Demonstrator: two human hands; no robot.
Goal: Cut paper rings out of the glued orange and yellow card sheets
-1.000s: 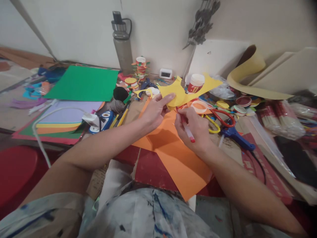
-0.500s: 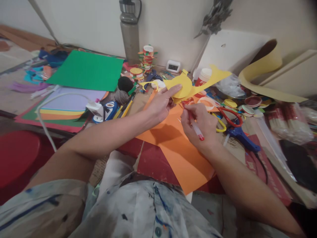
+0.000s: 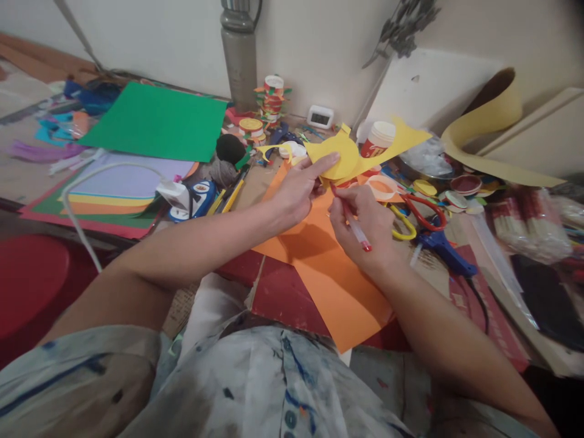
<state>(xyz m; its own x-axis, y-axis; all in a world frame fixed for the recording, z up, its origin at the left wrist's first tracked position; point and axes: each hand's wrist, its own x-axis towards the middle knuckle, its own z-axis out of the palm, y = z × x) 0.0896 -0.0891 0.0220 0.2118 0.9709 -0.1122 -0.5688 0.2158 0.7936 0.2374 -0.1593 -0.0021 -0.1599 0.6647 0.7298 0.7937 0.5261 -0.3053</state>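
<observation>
My left hand (image 3: pixel 303 185) is closed on a yellow paper piece (image 3: pixel 381 157) with a round yellow disc (image 3: pixel 343 159) lying over it, thumb pressed on top. Between the fingers of my right hand (image 3: pixel 362 225) is a pen (image 3: pixel 352 226) with a clear barrel and red ends, its tip at the lower edge of the yellow paper. Below both hands an orange paper sheet (image 3: pixel 340 286) lies over the table edge. Part of the disc's lower edge is hidden by my left fingers. A thin curved yellow scrap (image 3: pixel 274 148) juts out left of the disc.
Right of my right hand lie red-handled scissors (image 3: pixel 426 213), yellow-handled scissors (image 3: pixel 405 225) and a blue glue gun (image 3: pixel 447 252). Green paper (image 3: pixel 159 121), a white-corded plug (image 3: pixel 176 193) and a grey bottle (image 3: pixel 239 64) are left and behind. A paper cup (image 3: pixel 378 140) stands behind the yellow paper.
The view has shifted slightly. My right hand and the pen have moved a little left along the yellow paper's lower edge. My left hand keeps its hold.
</observation>
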